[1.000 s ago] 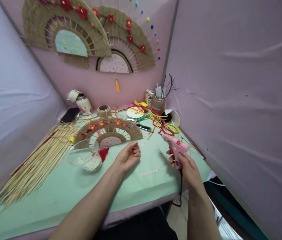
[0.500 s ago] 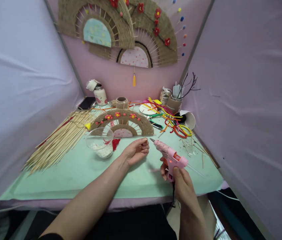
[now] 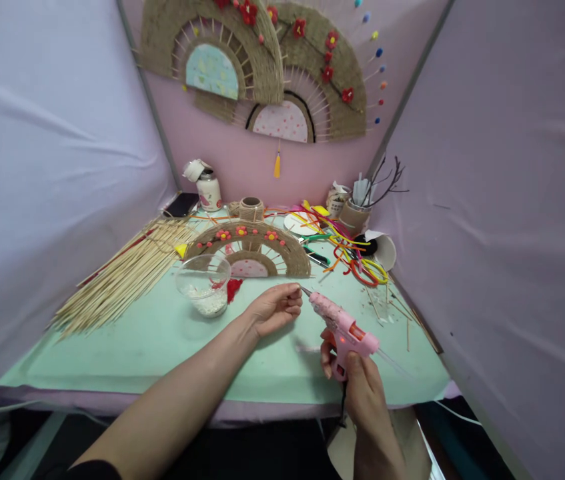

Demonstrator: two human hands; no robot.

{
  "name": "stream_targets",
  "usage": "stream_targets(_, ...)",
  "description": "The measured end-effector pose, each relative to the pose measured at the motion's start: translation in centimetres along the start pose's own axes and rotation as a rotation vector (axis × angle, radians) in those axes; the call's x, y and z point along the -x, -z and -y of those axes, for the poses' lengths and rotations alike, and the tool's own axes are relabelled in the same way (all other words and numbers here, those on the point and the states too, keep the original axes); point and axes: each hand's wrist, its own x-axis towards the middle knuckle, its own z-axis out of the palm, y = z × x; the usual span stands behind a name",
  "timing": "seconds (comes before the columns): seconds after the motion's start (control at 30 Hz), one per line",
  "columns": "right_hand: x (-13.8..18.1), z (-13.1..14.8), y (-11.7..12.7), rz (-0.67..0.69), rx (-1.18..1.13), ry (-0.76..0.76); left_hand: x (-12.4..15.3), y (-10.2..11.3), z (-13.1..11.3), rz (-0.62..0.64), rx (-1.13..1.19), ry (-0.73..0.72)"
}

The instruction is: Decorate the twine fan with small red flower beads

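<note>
My right hand (image 3: 357,383) grips a pink hot glue gun (image 3: 345,327), its small light glowing and a clear glue stick jutting from the back. The nozzle points up and left, right at the fingertips of my left hand (image 3: 278,309). Those left fingers are curled in a pinch; whatever they hold is too small to make out. Behind them lies a twine-covered fan (image 3: 289,250) with red flowers and a pink dotted centre. Left of my left hand is a clear plastic cup (image 3: 207,293) with white beads, beside a red tassel-like piece (image 3: 233,289).
A bundle of thin bamboo sticks (image 3: 112,283) covers the left side. Behind are a phone (image 3: 181,205), a bottle (image 3: 209,191) and a twine roll (image 3: 251,209). Coloured pipe cleaners (image 3: 342,240), cutters (image 3: 317,257) and a pot with twigs (image 3: 355,217) occupy the right. Large fans (image 3: 347,123) hang behind.
The glue gun's nozzle has come closer to my left fingertips, now at or almost touching them. My left hand keeps its pinch. The whole view has shifted slightly.
</note>
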Motion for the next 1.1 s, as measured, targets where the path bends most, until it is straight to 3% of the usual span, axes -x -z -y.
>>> stream_targets(0.27,0.25,-0.88,0.19,-0.037,0.014,-0.035,0.11,0.00,0.01,0.000,0.007,-0.011)
stream_targets(1.1,0.14,0.09,-0.01,-0.034,0.091,-0.027,0.12,0.04,0.19,-0.019,-0.023,-0.020)
